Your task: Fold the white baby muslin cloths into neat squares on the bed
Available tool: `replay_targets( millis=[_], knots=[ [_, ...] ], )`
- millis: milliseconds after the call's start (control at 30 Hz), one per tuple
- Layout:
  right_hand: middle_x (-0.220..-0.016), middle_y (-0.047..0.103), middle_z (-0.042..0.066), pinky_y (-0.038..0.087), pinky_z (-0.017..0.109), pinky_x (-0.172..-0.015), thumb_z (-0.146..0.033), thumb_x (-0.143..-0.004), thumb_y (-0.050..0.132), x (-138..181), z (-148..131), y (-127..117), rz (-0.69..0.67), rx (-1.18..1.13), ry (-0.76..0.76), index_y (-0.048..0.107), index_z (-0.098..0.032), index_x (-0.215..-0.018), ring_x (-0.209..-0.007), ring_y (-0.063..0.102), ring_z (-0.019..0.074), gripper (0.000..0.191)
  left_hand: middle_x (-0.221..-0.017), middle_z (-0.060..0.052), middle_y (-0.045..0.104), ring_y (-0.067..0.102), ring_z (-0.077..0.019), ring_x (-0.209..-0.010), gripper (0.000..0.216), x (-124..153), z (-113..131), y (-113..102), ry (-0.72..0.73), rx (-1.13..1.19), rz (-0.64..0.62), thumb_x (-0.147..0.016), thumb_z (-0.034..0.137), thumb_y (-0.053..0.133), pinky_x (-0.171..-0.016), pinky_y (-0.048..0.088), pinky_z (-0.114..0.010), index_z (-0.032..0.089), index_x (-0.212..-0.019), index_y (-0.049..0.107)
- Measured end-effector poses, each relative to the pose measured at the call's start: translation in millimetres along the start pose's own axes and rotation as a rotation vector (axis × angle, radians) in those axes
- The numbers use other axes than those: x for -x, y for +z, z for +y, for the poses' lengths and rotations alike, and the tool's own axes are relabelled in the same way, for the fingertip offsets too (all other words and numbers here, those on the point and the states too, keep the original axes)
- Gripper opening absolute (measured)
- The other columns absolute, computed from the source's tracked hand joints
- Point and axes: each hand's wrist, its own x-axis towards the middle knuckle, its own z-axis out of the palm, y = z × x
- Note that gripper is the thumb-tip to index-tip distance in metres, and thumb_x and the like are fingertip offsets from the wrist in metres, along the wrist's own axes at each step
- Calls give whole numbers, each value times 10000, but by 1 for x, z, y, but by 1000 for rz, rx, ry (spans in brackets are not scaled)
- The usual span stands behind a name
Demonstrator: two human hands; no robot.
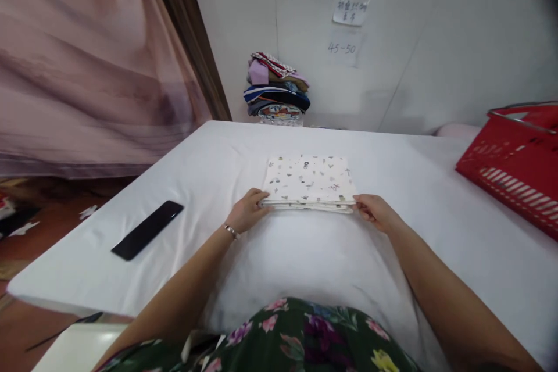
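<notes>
A white cloth with a small scattered print (pixel 309 179) lies folded into a flat rectangle on the white-covered table (pixel 300 261). Several layers show along its near edge. My left hand (pixel 249 209) pinches the near left corner between thumb and fingers. At the near right corner, my right hand (pixel 375 210) grips the same cloth, its fingers curled in. A bracelet circles my left wrist.
A black flat slab (pixel 147 230) lies on the table at the left. On the right stands a red plastic basket (pixel 518 157). Behind the table's far edge rises a stack of folded fabrics (pixel 278 90) against the wall. A pink curtain (pixel 87 64) hangs at the left.
</notes>
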Motion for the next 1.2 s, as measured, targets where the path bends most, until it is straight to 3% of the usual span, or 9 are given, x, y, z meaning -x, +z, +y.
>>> replay_targets(
  millis=[167, 333, 467, 600, 767, 933, 1100, 1200],
  knots=[
    [-674, 627, 51, 163, 184, -324, -388, -678, 620, -2, -7, -2, 3, 5, -3, 549, -137, -637, -364, 330, 22, 264, -1055, -4, 565, 567, -110, -726, 307, 0, -2, -4, -13, -39, 1, -824, 381, 440, -722, 447, -221, 254, -1029, 631],
    [-580, 603, 45, 159, 173, -301, -312, -681, 629, 0, 10, 1, 11, 100, 121, 550, -129, -615, -347, 348, 36, 210, -1061, 3, 558, 569, -109, -732, 313, 1, -4, 0, -24, -75, 28, -846, 370, 410, -700, 441, -224, 270, -1046, 630],
    [-571, 599, 20, 194, 165, -297, -324, -725, 603, 2, 19, 3, 39, 177, 135, 532, -144, -637, -341, 369, 36, 213, -1057, -7, 548, 552, -90, -676, 312, 3, -6, 4, -48, 84, 49, -812, 406, 464, -694, 458, -227, 248, -1021, 634],
    [-558, 608, 18, 234, 170, -293, -373, -720, 631, 2, 15, 4, 87, 281, 124, 525, -153, -666, -327, 420, 53, 250, -1089, -29, 553, 582, -117, -770, 368, -1, -6, 6, -191, 325, 92, -763, 494, 517, -720, 479, -233, 210, -966, 633],
    [-574, 613, 27, 270, 179, -302, -517, -693, 637, -5, 9, 5, 85, 332, 149, 547, -154, -723, -341, 458, 72, 375, -991, -71, 636, 615, -182, -785, 511, -21, -3, 6, -472, 277, 62, -762, 544, 508, -734, 467, -294, 169, -1107, 550],
    [-475, 484, -39, 241, 177, -307, -518, -657, 667, -14, 8, 6, 45, 286, 226, 528, -163, -686, -343, 382, 56, 382, -968, -97, 651, 634, -198, -773, 554, -43, -8, 10, -582, 273, -66, -711, 485, 587, -643, 467, -268, 145, -1142, 510],
    [-503, 466, -45, 190, 164, -315, -430, -637, 708, -10, -1, 7, 62, 300, 178, 514, -170, -643, -387, 355, 44, 324, -1012, -109, 633, 629, -200, -791, 574, -48, -3, 13, -588, 345, -60, -668, 404, 649, -589, 476, -249, 150, -1156, 490],
    [-555, 527, -13, 322, 169, -364, -392, -643, 708, -6, -7, 12, 98, 298, 129, 526, -168, -636, -461, 450, 72, 289, -1005, -107, 620, 624, -183, -773, 565, -46, 10, 10, -614, 528, -24, -693, 351, 641, -542, 479, -232, 147, -1186, 454]
  ],
)
